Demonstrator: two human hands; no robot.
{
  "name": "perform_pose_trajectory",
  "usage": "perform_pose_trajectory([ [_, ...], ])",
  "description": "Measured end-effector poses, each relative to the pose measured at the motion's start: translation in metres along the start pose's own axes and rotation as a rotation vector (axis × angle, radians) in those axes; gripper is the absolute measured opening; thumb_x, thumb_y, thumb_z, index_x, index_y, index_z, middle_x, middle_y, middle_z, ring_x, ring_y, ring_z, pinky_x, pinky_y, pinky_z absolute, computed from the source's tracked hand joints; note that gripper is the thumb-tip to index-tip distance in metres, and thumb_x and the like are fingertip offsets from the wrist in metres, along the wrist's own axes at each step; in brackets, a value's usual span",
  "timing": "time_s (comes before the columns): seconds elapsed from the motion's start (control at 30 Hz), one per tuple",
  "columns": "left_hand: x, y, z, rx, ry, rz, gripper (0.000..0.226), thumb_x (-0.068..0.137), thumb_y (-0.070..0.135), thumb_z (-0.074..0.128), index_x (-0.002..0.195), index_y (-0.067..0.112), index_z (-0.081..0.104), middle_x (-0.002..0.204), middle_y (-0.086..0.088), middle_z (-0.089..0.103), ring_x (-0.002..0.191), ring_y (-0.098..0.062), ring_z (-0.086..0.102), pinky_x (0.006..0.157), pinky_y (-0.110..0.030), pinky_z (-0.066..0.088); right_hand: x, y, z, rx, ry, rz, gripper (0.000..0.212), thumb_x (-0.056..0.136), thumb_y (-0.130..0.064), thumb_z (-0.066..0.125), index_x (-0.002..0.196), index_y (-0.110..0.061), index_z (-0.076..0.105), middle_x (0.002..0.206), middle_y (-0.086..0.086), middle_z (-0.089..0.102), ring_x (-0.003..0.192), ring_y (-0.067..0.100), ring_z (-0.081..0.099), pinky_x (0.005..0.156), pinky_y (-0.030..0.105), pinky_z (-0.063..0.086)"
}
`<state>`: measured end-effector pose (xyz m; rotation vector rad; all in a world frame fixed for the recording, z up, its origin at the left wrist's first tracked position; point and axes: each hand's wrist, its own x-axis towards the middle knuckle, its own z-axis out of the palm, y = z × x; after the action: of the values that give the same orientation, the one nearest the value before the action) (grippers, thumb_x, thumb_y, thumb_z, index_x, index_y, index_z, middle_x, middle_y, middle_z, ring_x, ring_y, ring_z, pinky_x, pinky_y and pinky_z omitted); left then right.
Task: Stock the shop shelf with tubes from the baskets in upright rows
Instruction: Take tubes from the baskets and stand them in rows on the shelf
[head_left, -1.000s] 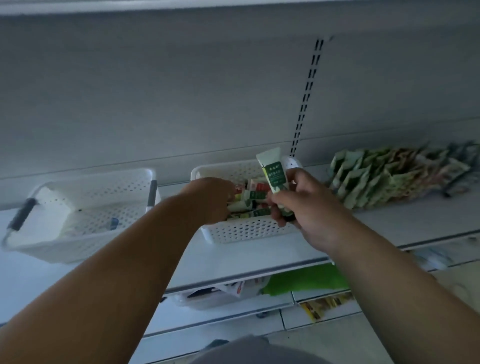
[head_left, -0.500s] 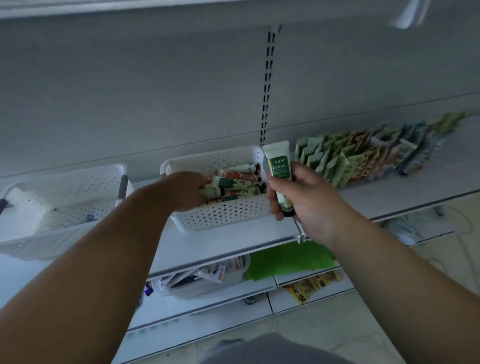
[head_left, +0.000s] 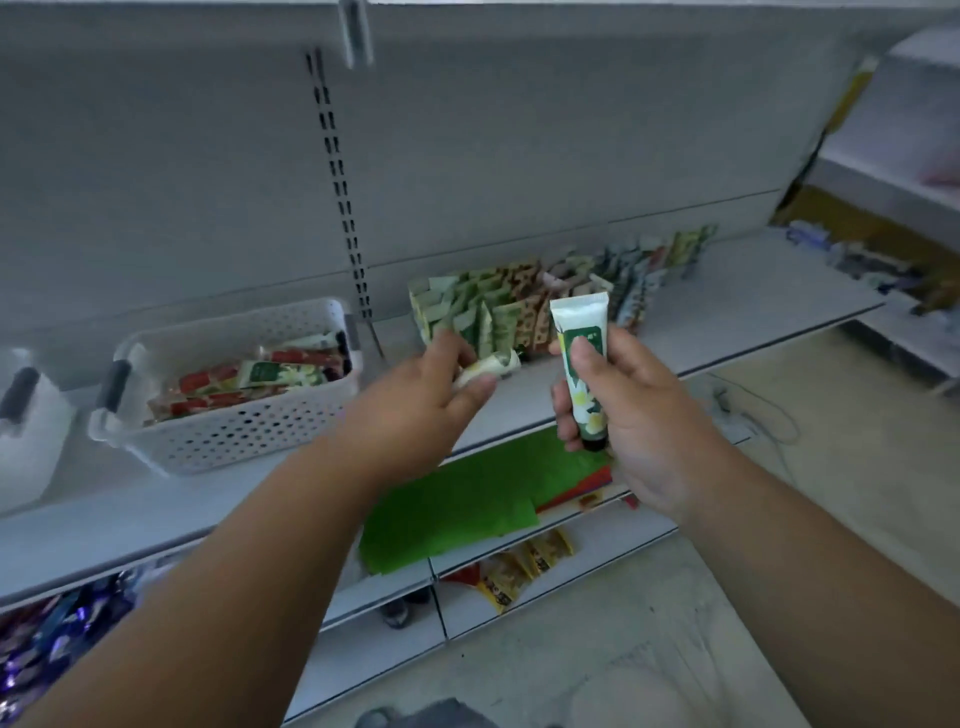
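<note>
Both my hands carried a tube toward the standing rows on the shelf (head_left: 727, 322).

The basket (head_left: 234, 415), with tubes left lying in it, sat well to the left of my left hand (head_left: 426, 395); the upright rows (head_left: 519, 306) stood just beyond both hands. My right hand (head_left: 623, 415) gripped a green-and-white tube (head_left: 582, 364) cap down, crimp up, I judge so it could be stood straight into a row. My left hand pinched a second tube (head_left: 491, 366) lying sideways. Half a second earlier that left hand was in the basket; now it had come out and across to the rows.
</note>
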<state>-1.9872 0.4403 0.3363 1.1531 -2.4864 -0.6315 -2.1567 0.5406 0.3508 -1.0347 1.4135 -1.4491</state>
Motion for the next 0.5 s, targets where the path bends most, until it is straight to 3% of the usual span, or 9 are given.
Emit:
perform_pose_trajectory([
  [0.1, 0.017, 0.035, 0.033, -0.056, -0.044, 0.062, 0.026, 0.099, 0.045, 0.038, 0.119, 0.029, 0.043, 0.095, 0.009, 0.047, 0.081, -0.008, 0.045, 0.063, -0.026, 0.033, -0.002, 0.004, -0.049, -0.026, 0.101, -0.004, 0.014, 0.101, -0.029, 0.047, 0.102, -0.024, 0.061, 0.074, 0.003, 0.061, 0.064, 0.017, 0.057, 0.059, 0.033, 0.047],
  [0.17, 0.030, 0.050, 0.047, -0.019, -0.042, 0.112, 0.028, 0.095, 0.039, 0.052, 0.121, 0.030, 0.047, 0.110, 0.008, 0.048, 0.097, -0.010, 0.046, 0.079, -0.027, 0.038, 0.006, 0.009, -0.074, -0.068, 0.166, -0.006, 0.014, 0.100, -0.025, 0.050, 0.099, -0.023, 0.064, 0.076, -0.001, 0.064, 0.068, 0.015, 0.061, 0.064, 0.033, 0.049],
  [0.23, 0.049, 0.058, 0.058, 0.026, -0.012, 0.175, 0.033, 0.088, 0.036, 0.065, 0.118, 0.032, 0.052, 0.113, 0.008, 0.054, 0.102, -0.011, 0.050, 0.086, -0.030, 0.044, 0.019, 0.014, -0.096, -0.117, 0.216, -0.005, 0.014, 0.098, -0.027, 0.055, 0.095, -0.020, 0.067, 0.076, -0.003, 0.066, 0.074, 0.017, 0.062, 0.072, 0.039, 0.049],
  [0.37, 0.101, 0.071, 0.080, 0.053, 0.034, 0.224, 0.033, 0.080, 0.042, 0.073, 0.108, 0.033, 0.059, 0.106, 0.010, 0.061, 0.094, -0.011, 0.057, 0.075, -0.027, 0.048, 0.053, 0.016, -0.137, -0.214, 0.282, -0.010, 0.014, 0.093, -0.032, 0.062, 0.091, -0.021, 0.071, 0.081, 0.009, 0.066, 0.074, 0.017, 0.060, 0.068, 0.037, 0.049],
  [0.5, 0.160, 0.091, 0.102, -0.024, 0.031, 0.255, 0.023, 0.087, 0.033, 0.068, 0.108, 0.029, 0.061, 0.102, 0.013, 0.060, 0.087, -0.004, 0.052, 0.063, -0.009, 0.034, 0.087, 0.009, -0.181, -0.345, 0.333, -0.037, 0.021, 0.091, -0.035, 0.063, 0.080, -0.018, 0.067, 0.068, 0.005, 0.056, 0.063, 0.014, 0.050, 0.060, 0.034, 0.041],
])
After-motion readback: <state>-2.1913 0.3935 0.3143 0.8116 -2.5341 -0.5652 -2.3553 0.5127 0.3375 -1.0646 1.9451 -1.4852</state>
